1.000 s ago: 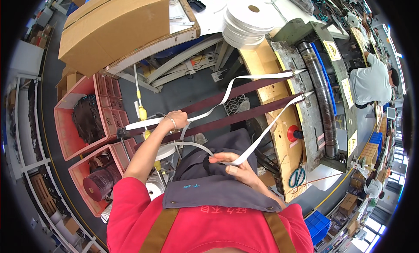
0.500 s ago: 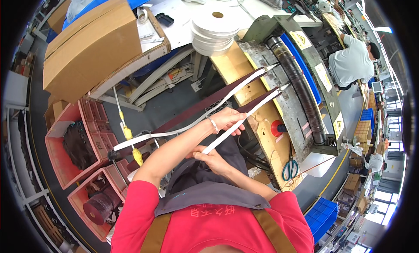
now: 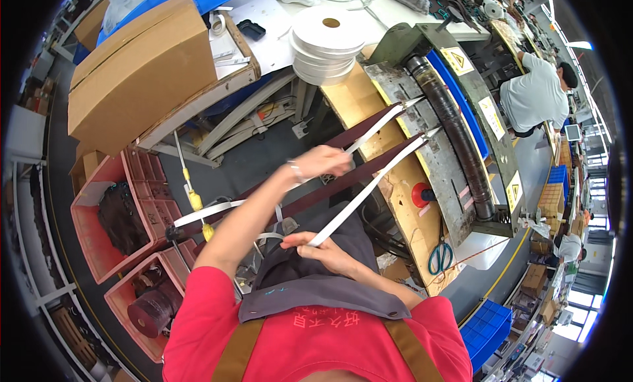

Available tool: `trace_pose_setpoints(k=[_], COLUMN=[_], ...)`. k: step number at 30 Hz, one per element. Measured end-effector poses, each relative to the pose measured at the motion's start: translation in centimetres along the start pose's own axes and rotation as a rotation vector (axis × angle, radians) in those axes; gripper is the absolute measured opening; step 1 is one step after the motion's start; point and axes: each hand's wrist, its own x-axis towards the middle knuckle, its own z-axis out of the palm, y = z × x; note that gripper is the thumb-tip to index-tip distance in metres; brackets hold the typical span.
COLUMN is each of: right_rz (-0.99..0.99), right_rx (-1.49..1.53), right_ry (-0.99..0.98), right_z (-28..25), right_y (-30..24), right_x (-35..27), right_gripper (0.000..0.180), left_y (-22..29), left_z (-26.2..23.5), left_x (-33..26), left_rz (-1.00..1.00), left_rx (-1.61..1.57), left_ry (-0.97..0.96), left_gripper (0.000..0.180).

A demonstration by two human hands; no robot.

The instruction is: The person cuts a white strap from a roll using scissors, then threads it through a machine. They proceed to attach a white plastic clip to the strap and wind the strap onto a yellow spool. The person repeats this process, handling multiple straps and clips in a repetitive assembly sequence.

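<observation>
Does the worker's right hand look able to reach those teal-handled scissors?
Probably yes: the scissors lie uncovered on the wooden board at that side, with nothing visibly blocking the way. A white strip runs through the right hand, though, so it might need to let go first.

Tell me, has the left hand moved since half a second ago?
Yes. Judged against the dark roller, the left hand has moved leftward and up the picture, and is now by the farther white strip.

Grey floor (image 3: 244, 167), bright windows (image 3: 571, 324)
</observation>
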Motion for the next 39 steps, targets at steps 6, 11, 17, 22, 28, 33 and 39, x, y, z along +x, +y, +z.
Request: trace_pose_setpoints(k=[6, 11, 17, 22, 28, 33, 39], right_rz=[0.127, 0.094, 0.079, -0.078, -0.186, -0.235, -0.233], right_rx=[-0.054, -0.056, 0.01, 0.29, 0.393, 0.396, 0.398], right_ry=[0.005, 0.008, -0.065, -0.006, 0.018, 0.032, 0.046], right_z=[0.5, 0.1, 0.5, -1.3, -3.2, -3.2, -2.6], right_y=[-0.6, -0.3, -0.4, -2.0, -4.2, -3.6, -2.8], right_x=[-1.9, -2.0, -1.7, -0.3, 2.5, 4.2, 5.0], right_gripper=[0.034, 0.034, 0.034, 0.041, 0.045, 0.044, 0.041], left_y=[-8.3, -11.9, -21.6, -13.5, -7.0, -7.8, -13.0], left_z=[-8.9, -7.4, -6.2, -6.0, -6.4, -6.1, -7.5], left_x=[-9.1, -10.9, -9.3, -9.9, -10.9, -10.3, -9.3], left_rz=[-0.411, -0.703, -0.488, -0.167, -0.355, -0.425, -0.565], left_rx=[1.136, 0.976, 0.235, -0.452, -0.433, -0.183, 0.032], left_ry=[0.047, 0.064, 0.63, 0.587, 0.05, -0.157, -0.273], left_gripper=[0.026, 0.043, 0.029, 0.009, 0.013, 0.005, 0.006])
